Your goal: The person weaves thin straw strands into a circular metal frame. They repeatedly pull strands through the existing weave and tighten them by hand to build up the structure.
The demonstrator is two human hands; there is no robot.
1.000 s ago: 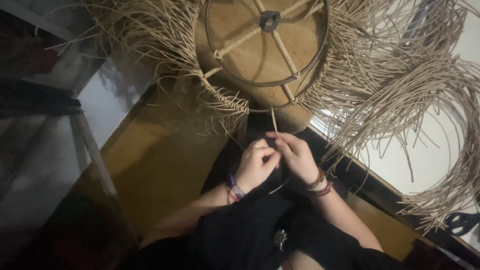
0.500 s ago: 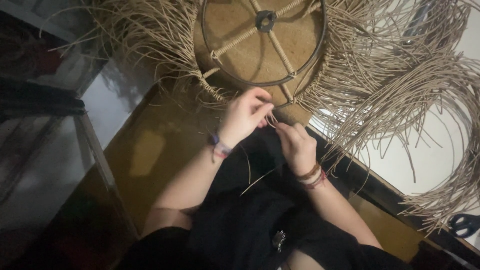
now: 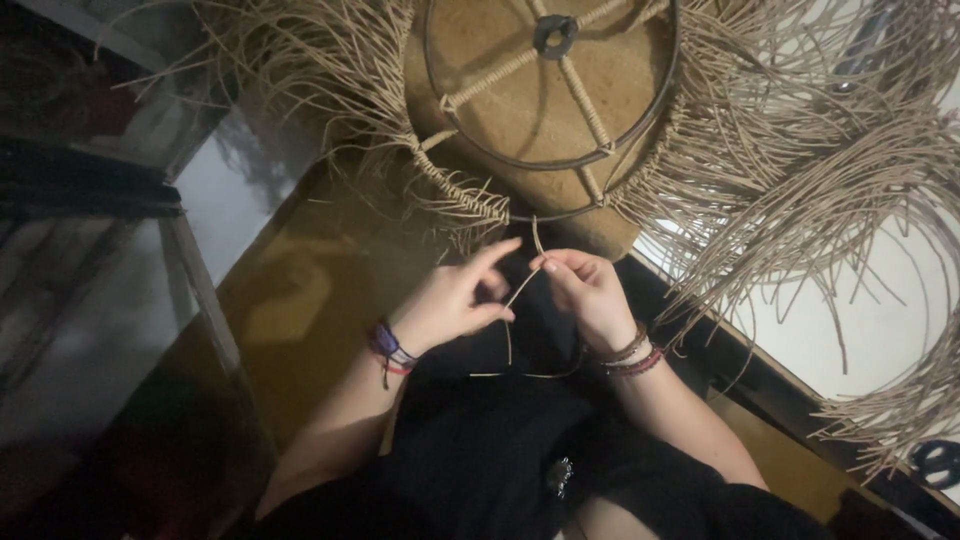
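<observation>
A round metal lampshade frame (image 3: 560, 160) with wrapped spokes lies in front of me, its rim hung with long tan rattan strands (image 3: 800, 170). Just below the bare part of the rim, both hands work one thin tan strand (image 3: 522, 290). My left hand (image 3: 455, 300) pinches the strand's lower part, index finger stretched toward the rim. My right hand (image 3: 590, 290) pinches the same strand near its top, fingers curled. The strand's loose tail (image 3: 520, 372) loops down over my dark lap. Bracelets circle both wrists.
A brown stool or table surface (image 3: 300, 290) lies under the frame. A dark metal rack (image 3: 90, 190) stands at the left. White floor (image 3: 880, 330) shows at the right, with black scissors handles (image 3: 938, 462) at the lower right edge.
My left hand rose to the rim half a second ago and has come back down beside the right hand. The strand's tail now hangs in a loop over my lap.
</observation>
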